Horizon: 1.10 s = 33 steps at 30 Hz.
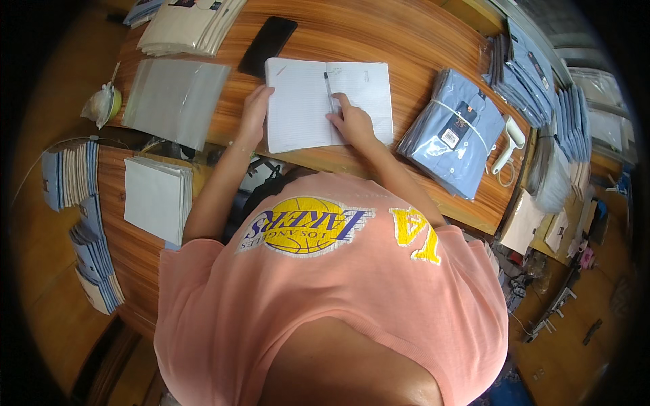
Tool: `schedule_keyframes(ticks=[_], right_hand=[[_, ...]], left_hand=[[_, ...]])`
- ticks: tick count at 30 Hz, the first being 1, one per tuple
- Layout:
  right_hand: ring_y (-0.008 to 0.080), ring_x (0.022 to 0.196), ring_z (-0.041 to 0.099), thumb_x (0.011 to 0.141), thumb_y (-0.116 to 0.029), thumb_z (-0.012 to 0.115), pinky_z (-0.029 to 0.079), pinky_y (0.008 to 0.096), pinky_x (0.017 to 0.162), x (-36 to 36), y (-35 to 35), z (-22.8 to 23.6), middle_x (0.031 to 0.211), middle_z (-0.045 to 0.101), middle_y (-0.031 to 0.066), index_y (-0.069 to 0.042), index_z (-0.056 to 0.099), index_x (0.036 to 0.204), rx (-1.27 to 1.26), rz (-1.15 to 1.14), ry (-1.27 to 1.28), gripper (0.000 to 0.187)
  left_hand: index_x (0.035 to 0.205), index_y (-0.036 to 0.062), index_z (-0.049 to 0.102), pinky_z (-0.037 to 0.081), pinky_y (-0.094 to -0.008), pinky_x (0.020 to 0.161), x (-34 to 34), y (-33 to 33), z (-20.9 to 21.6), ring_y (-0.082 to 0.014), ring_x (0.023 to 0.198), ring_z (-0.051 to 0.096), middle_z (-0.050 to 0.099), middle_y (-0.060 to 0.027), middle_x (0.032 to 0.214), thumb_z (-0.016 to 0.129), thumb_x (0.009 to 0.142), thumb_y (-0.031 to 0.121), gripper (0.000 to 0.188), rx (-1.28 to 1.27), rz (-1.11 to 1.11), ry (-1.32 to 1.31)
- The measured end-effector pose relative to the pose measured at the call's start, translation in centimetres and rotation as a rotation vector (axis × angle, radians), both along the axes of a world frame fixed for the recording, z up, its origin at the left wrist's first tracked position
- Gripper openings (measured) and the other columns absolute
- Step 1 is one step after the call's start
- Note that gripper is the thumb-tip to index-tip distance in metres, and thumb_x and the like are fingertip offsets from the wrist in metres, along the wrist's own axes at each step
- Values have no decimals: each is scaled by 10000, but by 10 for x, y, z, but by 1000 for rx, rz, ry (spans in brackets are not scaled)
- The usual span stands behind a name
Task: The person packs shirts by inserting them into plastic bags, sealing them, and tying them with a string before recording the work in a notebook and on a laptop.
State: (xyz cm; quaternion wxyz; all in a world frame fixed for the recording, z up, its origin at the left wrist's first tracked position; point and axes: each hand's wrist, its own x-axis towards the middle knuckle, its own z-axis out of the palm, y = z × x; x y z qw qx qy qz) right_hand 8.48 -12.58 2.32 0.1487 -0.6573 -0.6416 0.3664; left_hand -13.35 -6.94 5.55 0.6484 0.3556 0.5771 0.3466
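Observation:
An open lined notebook (pixel 298 111) lies on the wooden table in front of me, with a few small pen marks on its pages. My left hand (pixel 254 114) is at the notebook's left edge, its fingers closed against that edge; part of them is hidden. Over the right page, my right hand (pixel 353 123) has its thumb and index finger on a slim pen (pixel 329 84) with a dark end. The pen rests along the fold, pointing away from me. A black phone (pixel 268 47) lies just beyond the notebook's upper left corner.
To the right sits a tied stack of bagged blue shirts (pixel 450 128), beside a white handheld device (pixel 509 143). Clear plastic bags (pixel 176 98) and packed beige garments (pixel 189 27) lie on the left. White sheets (pixel 159 196) are stacked nearer me. More shirts (pixel 521 74) stand far right.

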Motion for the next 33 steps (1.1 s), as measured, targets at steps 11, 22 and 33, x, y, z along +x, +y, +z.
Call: schedule_keyframes(ticks=[11, 22, 33], right_hand=[[292, 942, 540, 864, -114, 487, 421, 363, 844, 61, -9, 73, 1023, 570, 166, 6, 545, 1102, 577, -415, 240, 273], [402, 1133, 440, 745, -370, 663, 469, 470, 808, 17, -51, 38, 1288, 371, 276, -144, 291, 1379, -143, 2, -634, 769], [413, 946, 549, 842, -277, 575, 462, 435, 810, -18, 216, -2, 1115, 487, 286, 20, 427, 1239, 356, -56, -82, 517]], left_hand=[[1372, 131, 333, 109, -595, 1046, 129, -9, -57, -389, 1345, 122, 176, -191, 1455, 506, 866, 437, 616, 1028, -903, 944], [1404, 52, 191, 228, -603, 983, 4, 126, -43, -466, 1264, 224, 242, -311, 1366, 724, 639, 547, 1055, 512, -483, 1224], [1242, 63, 373, 312, -487, 951, -12, 133, -15, -375, 1107, 422, 467, -216, 1180, 772, 615, 221, 760, 754, -74, 824]])
